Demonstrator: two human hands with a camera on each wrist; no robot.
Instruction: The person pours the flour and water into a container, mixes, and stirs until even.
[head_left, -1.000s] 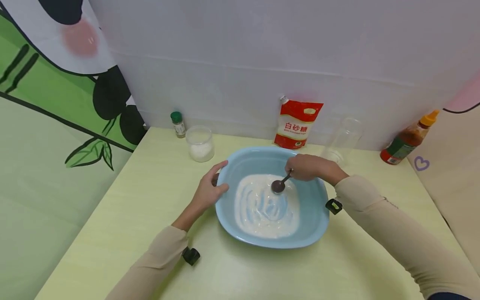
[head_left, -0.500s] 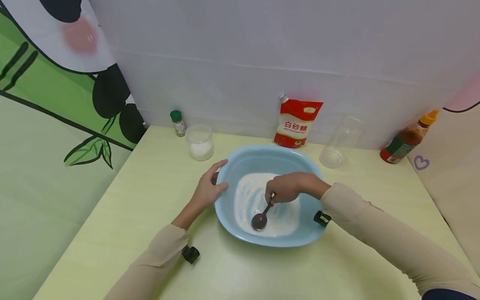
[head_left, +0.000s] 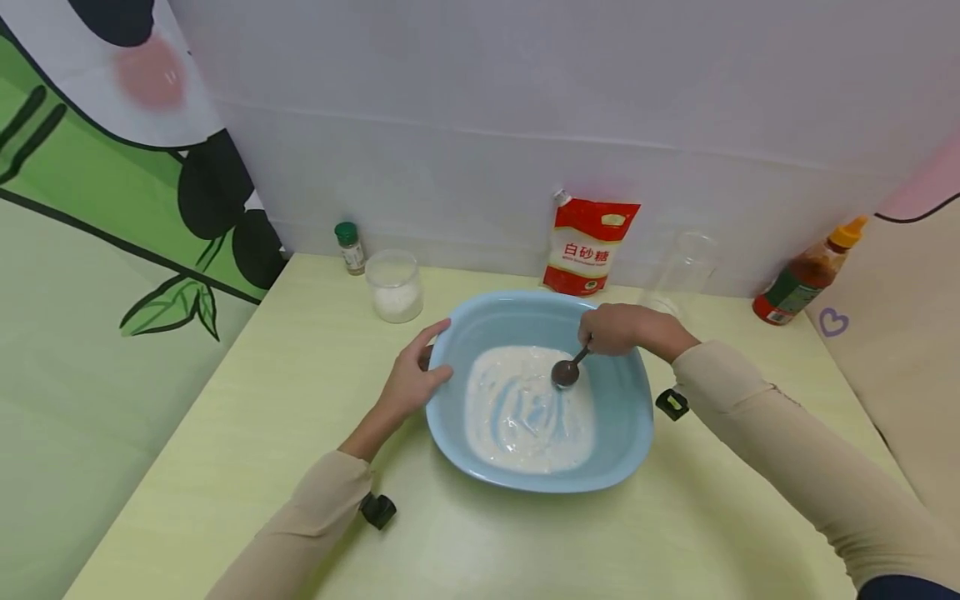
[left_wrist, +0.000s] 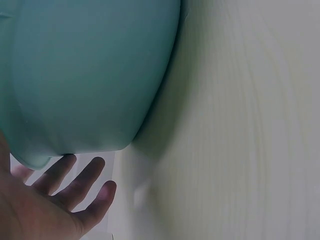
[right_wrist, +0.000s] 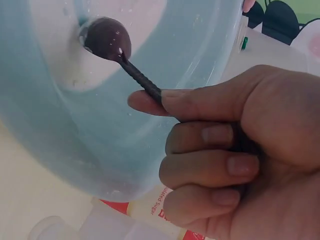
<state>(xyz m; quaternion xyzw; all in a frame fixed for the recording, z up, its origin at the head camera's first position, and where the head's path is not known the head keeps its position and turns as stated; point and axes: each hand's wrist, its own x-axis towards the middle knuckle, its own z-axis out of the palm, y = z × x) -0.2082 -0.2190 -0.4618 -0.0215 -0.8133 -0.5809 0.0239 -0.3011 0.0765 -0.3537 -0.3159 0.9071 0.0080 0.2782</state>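
A light blue plastic basin [head_left: 624, 417] stands on the table with a thin layer of white, lumpy liquid [head_left: 491, 375] across its bottom. At the basin's left rim my left hand [head_left: 405, 385] holds on, thumb over the edge and the other fingers outside. The left wrist view shows those fingers [left_wrist: 82, 182] spread beneath the rim. My right hand [head_left: 618, 328] grips a dark brown spoon [head_left: 566, 374] by its handle, over the basin's far right side. In the right wrist view the spoon's bowl [right_wrist: 107, 39] is down at the white liquid, its handle running into the curled fingers.
Along the back stand a green-capped small bottle [head_left: 350, 248], a glass [head_left: 394, 287] of white grains, a red-and-white sugar pouch [head_left: 588, 250], a clear container [head_left: 682, 271] partly behind the right hand, and a yellow-capped sauce bottle [head_left: 806, 275]. A white cloth wall [head_left: 450, 167] rises behind them.
My right hand swept the spoon from the far right toward the near left through the liquid, then back to the far right. The streaks shifted. My left hand stays at the rim.
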